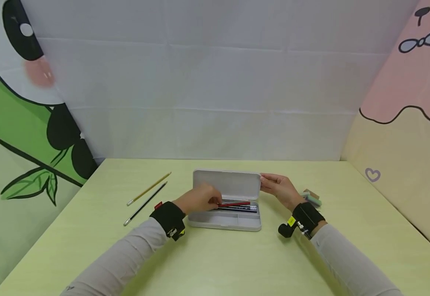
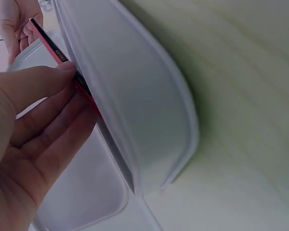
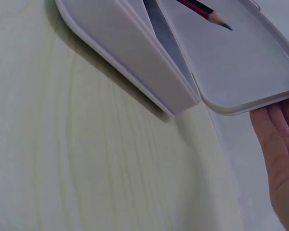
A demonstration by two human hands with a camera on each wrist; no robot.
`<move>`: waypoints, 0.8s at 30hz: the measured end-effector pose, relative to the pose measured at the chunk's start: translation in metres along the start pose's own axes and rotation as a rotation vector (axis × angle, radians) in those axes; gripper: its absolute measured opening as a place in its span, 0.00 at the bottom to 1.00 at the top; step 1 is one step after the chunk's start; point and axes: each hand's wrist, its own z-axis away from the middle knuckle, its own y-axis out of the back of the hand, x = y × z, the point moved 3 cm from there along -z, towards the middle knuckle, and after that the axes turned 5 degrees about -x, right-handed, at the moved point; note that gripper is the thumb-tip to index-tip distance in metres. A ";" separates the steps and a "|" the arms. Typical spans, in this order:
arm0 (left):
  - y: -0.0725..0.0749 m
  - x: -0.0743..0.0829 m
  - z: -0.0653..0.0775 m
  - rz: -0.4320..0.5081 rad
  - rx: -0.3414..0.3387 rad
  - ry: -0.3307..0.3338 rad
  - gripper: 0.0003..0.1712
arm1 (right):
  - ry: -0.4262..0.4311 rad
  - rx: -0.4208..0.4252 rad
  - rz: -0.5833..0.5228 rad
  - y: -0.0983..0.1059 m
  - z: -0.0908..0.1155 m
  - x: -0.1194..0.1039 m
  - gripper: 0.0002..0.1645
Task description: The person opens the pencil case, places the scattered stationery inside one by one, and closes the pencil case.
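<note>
A pale grey pencil case lies on the table with its lid raised at the back. My left hand pinches a red-and-black pencil between thumb and fingers, over the case's rear compartment. The pencil's sharpened tip points toward the right end of the case. Below it, several dark pencils lie in that compartment, partly covered by the hand. My right hand touches the right edge of the lid, its fingers extended along the lid's outer side.
Left of the case, a yellow pencil and a black pencil lie slanted on the table. Small greenish and brown blocks sit behind my right wrist. A white cloth backdrop hangs along the table's far edge.
</note>
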 end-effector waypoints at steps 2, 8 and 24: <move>-0.002 -0.001 -0.001 -0.001 -0.024 0.002 0.02 | 0.000 -0.002 -0.001 0.000 0.001 0.001 0.35; -0.007 -0.001 -0.003 -0.032 -0.047 0.018 0.02 | 0.011 -0.008 -0.010 0.001 0.001 0.003 0.35; -0.006 0.008 -0.007 -0.070 -0.050 0.043 0.02 | 0.026 -0.031 0.000 0.000 0.001 0.003 0.35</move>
